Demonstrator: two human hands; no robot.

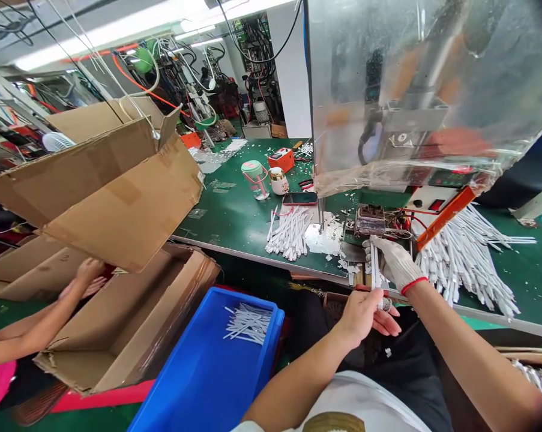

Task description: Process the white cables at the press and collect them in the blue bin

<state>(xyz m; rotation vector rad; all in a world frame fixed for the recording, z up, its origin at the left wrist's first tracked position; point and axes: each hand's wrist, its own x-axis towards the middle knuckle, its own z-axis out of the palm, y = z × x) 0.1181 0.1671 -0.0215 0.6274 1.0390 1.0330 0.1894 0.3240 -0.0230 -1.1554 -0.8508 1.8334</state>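
Grips, right of the blue bin (198, 366), are both closed: left hand (361, 316) low on a white strip (376, 268), gloved right hand (394, 263) higher up, beside the big strip pile (460, 264). A slip from the glove could drop the strip among the scraps (327, 238) on the tabletop (225, 207).

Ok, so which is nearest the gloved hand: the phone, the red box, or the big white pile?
1. White strip pile: just right of the gloved hand.
2. Phone: left of that hand, on the green table.
3. Red box: behind the phone, farther back on the table.
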